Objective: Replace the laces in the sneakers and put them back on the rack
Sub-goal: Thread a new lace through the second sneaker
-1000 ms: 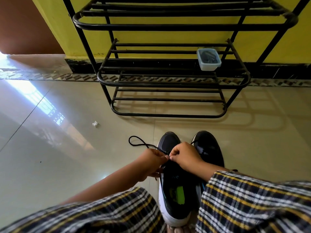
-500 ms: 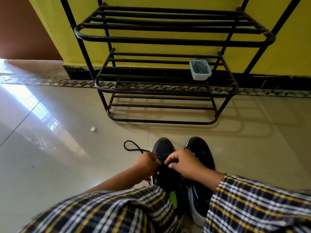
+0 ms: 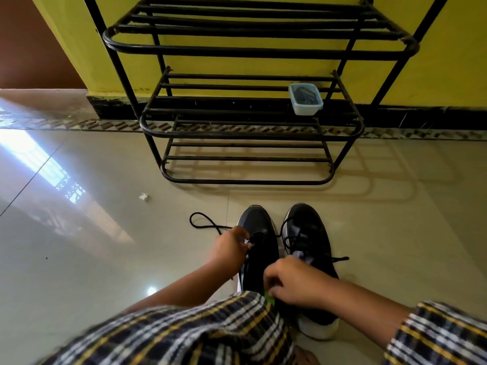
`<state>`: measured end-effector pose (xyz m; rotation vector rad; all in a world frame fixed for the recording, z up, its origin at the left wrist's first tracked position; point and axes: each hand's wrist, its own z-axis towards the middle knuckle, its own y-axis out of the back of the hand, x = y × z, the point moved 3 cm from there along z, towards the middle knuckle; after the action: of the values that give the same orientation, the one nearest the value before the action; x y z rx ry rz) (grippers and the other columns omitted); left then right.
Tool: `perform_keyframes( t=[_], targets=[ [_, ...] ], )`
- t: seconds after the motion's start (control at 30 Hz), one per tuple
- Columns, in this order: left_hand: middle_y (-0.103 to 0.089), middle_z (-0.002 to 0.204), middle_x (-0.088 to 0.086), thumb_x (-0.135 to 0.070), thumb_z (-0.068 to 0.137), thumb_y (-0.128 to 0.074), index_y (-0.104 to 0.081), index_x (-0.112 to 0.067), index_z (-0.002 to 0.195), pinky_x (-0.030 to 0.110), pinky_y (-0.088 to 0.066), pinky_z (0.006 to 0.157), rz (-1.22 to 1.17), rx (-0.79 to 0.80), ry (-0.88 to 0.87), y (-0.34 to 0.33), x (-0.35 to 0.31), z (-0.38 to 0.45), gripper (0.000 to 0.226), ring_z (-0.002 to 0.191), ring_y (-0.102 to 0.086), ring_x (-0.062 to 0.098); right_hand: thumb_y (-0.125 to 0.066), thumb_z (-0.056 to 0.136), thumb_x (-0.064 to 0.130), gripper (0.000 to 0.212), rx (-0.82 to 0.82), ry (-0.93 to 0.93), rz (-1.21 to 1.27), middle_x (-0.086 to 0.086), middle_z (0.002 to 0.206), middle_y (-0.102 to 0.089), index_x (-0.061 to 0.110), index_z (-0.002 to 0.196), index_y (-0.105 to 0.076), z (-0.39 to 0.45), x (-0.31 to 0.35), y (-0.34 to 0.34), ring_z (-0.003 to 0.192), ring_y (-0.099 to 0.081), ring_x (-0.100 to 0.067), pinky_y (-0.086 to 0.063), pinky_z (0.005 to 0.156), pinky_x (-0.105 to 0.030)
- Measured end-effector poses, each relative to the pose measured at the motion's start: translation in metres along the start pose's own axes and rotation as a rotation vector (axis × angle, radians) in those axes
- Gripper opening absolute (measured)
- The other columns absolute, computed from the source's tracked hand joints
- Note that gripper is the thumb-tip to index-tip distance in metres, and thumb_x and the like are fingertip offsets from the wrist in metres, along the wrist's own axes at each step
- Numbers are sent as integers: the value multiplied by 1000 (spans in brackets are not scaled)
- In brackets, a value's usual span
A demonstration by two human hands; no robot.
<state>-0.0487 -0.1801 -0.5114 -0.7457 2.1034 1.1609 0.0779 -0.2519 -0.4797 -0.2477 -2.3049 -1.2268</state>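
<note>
Head view, taking the shoe rack [image 3: 250, 133] as landmark. Rack: black metal, against the yellow wall, tiers bare of shoes; a small plastic tub [image 3: 305, 100] with dark contents sits at the right end of its middle tier.

Sneakers: both stand side by side on the floor in front of the rack, toes pointing toward it. The right sneaker [image 3: 308, 233] appears laced, a lace end trailing out on its right side. The left sneaker [image 3: 257, 227] is under work.

Left hand [image 3: 230, 247]: at the left sneaker's eyelet area, fingers curled, pinching the black lace [image 3: 203, 225], which loops over the floor to the left, on the rack side of the hand.

Right hand [image 3: 292, 283]: further from the rack, over the sneakers' openings, fingers curled; whether it grips the lace or the tongue cannot be told.

White scrap [image 3: 143, 196]: on the floor, left of the rack's foot.

Assessment: lacing of the second sneaker is seemingly incomplete; finishing it and returning both sneakers to the rack remain.
</note>
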Motion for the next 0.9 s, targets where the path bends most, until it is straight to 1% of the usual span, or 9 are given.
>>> perform_keyframes(
  t=[0.17, 0.3, 0.43, 0.53, 0.63, 0.7, 0.77, 0.83, 0.9],
  targets=[
    [-56, 74, -5, -13, 94, -54, -54, -20, 86, 8, -35, 40, 47, -63, -24, 0, -3, 5, 11, 57, -49, 6, -58, 89, 24, 15, 23, 78, -114, 11, 70, -41, 11, 88, -66, 3, 2, -13, 63, -39, -5, -32, 55, -21],
    [-59, 78, -2, -12, 93, -51, -54, -22, 78, 17, -38, 50, 150, -42, -15, -2, -3, 10, 18, 63, -53, 10, -58, 89, 31, 20, 51, 109, -145, 1, 83, -53, 12, 84, -64, 7, 3, -11, 63, -42, -7, -33, 53, -24],
    [-57, 78, -1, -5, 93, -42, -50, -20, 75, 19, -39, 50, 209, -24, -6, -3, -1, 11, 25, 68, -53, 15, -59, 87, 25, 14, 52, 116, -128, 5, 73, -52, 16, 77, -61, 9, 3, -10, 61, -41, -6, -34, 53, -23],
    [-54, 75, -1, -4, 94, -41, -48, -17, 80, 17, -39, 49, 173, -67, -25, 3, 0, 7, 20, 64, -51, 12, -59, 85, 19, 10, 57, 135, -120, 3, 80, -55, 12, 88, -66, 10, 3, -11, 72, -45, -10, -36, 59, -23],
    [-62, 89, 11, -1, 93, -37, -48, -14, 82, 34, -51, 68, -66, -139, -3, 17, -4, 5, 20, 80, -63, 23, -61, 86, 19, 11, 78, 138, -107, -1, 91, -61, 14, 94, -67, 10, 4, -11, 78, -45, -9, -33, 63, -22],
    [-64, 96, 14, -1, 97, -33, -48, -8, 93, 35, -53, 71, -372, -198, 67, 28, -10, 4, 17, 85, -65, 24, -62, 87, 21, 12, 91, 132, -99, -1, 100, -63, 14, 96, -67, 11, 5, -11, 81, -44, -7, -33, 70, -24],
    [-62, 87, 13, -9, 101, -32, -45, -6, 102, 35, -54, 71, -764, -228, 163, 38, -19, 4, 13, 82, -65, 24, -62, 88, 22, 12, 101, 129, -101, -1, 102, -63, 14, 97, -67, 13, 6, -11, 83, -46, -8, -32, 72, -24],
    [-51, 68, 7, -10, 101, -35, -45, -6, 92, 28, -52, 61, -1087, -234, 227, 49, -26, 2, 14, 62, -58, 18, -62, 88, 22, 13, 108, 117, -103, -1, 103, -63, 15, 97, -67, 13, 7, -12, 88, -51, -12, -33, 73, -24],
    [-40, 63, 3, -10, 99, -38, -45, -10, 82, 20, -37, 43, -969, -238, 233, 57, -24, 1, 19, 46, -40, 10, -62, 88, 22, 14, 107, 109, -107, -1, 104, -64, 15, 98, -67, 13, 7, -12, 94, -55, -14, -32, 73, -23]
  ],
)
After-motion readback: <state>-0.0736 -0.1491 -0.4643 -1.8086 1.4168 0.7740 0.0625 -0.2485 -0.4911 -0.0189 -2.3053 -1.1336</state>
